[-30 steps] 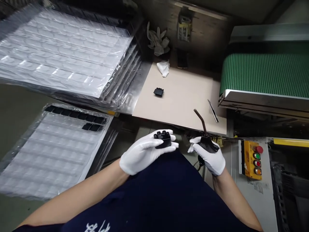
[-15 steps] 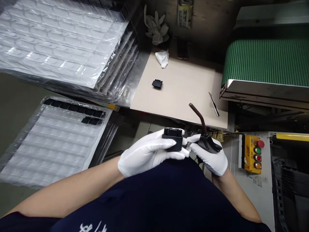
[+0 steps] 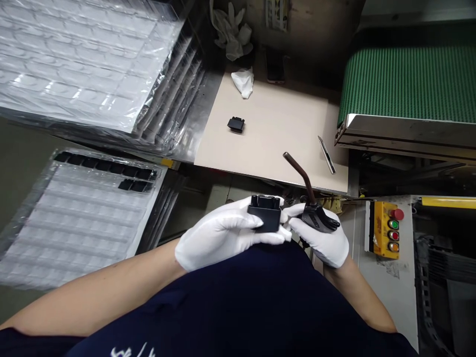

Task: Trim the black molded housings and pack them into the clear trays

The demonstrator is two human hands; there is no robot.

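White gloves cover both hands. My left hand [image 3: 219, 233] grips a black plastic housing [image 3: 265, 218], thumb across its front and fingers behind and beneath it. Small posts stick up along the housing's top edge. In my right hand [image 3: 322, 243] is a black air blow gun [image 3: 319, 219], its bent brown metal nozzle [image 3: 299, 171] pointing up and to the left, away from the housing. The right fingertips come close to the housing's right side; whether they touch it I cannot tell. A similar black part [image 3: 236, 124] lies on the beige board [image 3: 275, 134] beyond my hands.
Left stands a stack of clear plastic trays [image 3: 82, 64]; below it, another tray [image 3: 82, 218] holds several black parts along its top rows. A utility knife [image 3: 327, 155], crumpled white cloth [image 3: 243, 83] and phone [image 3: 275, 69] lie on the board. Right are a green conveyor [image 3: 405, 89] and yellow button box [image 3: 386, 230].
The whole view has shifted slightly, so the surroundings sit a little further left and up. Both hands keep their holds on the housing and the blow gun, barely moving.
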